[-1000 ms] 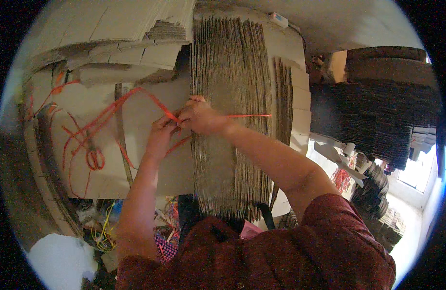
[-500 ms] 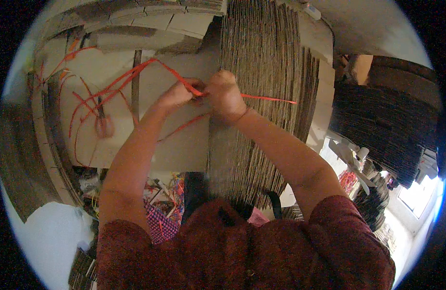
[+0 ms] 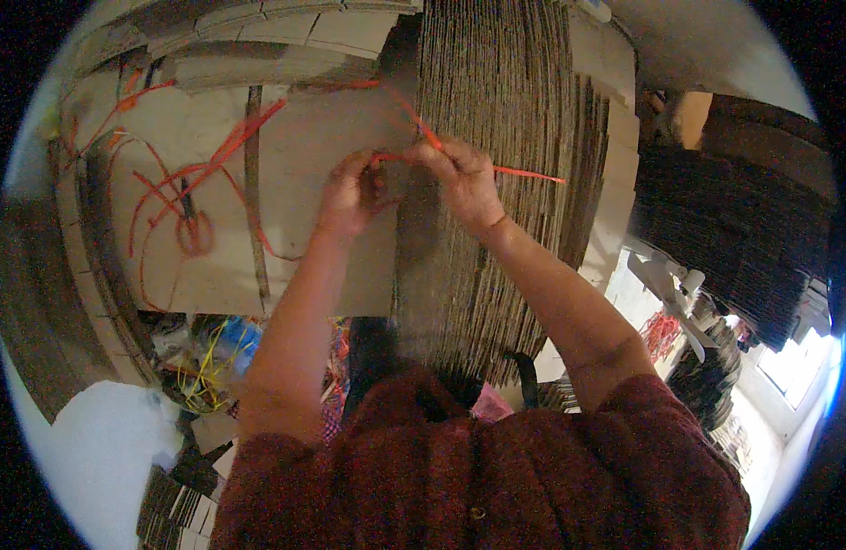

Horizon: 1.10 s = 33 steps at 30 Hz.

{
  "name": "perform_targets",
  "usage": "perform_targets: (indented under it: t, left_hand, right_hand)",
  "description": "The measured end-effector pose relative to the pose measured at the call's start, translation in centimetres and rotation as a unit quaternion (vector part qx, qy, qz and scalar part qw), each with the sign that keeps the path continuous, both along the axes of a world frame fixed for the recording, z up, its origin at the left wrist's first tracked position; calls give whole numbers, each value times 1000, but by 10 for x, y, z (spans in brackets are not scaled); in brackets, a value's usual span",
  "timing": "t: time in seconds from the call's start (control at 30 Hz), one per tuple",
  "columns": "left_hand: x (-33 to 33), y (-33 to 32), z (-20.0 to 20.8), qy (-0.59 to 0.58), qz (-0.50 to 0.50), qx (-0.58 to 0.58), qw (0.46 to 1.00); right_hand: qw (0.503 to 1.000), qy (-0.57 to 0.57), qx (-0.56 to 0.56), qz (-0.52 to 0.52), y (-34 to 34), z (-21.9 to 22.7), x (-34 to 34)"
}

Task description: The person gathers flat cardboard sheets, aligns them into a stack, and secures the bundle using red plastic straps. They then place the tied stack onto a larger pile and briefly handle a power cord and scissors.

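A tall row of tightly packed brown cardboard sheets (image 3: 494,82) runs up the middle. At its left edge a red plastic strap (image 3: 527,172) lies across the sheets, its short tail sticking out to the right. My right hand (image 3: 471,188) pinches the strap over the sheets, where another length rises up and left from the fingers. Just left of it my left hand (image 3: 351,194), fingers curled and partly blurred, grips a piece of the strap stretched between the two hands. Scissors (image 3: 194,234) with reddish handles lie on the pale board further left, beneath loose red strips (image 3: 148,188).
The pale board (image 3: 304,238) has a dark slat (image 3: 256,183) across it. Yellow and coloured strips (image 3: 208,371) lie in a heap below. Another dark cardboard stack (image 3: 716,229) and a white fan (image 3: 666,289) stand at the right. A white bundle (image 3: 107,449) fills the lower left.
Both hands have shifted right, the right one now over the cardboard. The strap's loose length swung up and right from the board. My left forearm moved right, uncovering the yellow strips.
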<state>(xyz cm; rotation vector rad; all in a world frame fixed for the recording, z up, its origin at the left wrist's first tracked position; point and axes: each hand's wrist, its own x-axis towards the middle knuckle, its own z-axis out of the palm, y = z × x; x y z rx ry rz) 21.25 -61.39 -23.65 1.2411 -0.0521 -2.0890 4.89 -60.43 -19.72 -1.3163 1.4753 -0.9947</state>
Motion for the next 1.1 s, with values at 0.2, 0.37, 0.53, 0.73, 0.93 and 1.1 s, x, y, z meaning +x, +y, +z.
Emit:
perform_targets:
  t: [0.2,0.37,0.53,0.73,0.93,1.1]
  left_hand:
    - [-30,-16,-44,8,71,-82,994]
    - [-36,-34,-23,-134,-17,-1,991]
    - [-11,-31,-5,-243,-151,-176,942]
    - [0,-34,-4,-443,-378,-509,634]
    - [-38,4,7,74,115,-59,989]
    - [-52,-26,-25,-3,84,-22,996]
  right_hand:
    - [962,-193,148,-125,-16,8,27]
    - [935,-253,137,-207,-11,3,-1]
    - [923,-291,128,-216,-10,-1,-2]
    - [915,-331,104,-206,-6,-6,-1]
    - [912,-336,98,-216,-8,-2,7]
    - [883,-348,144,-279,-14,14,17]
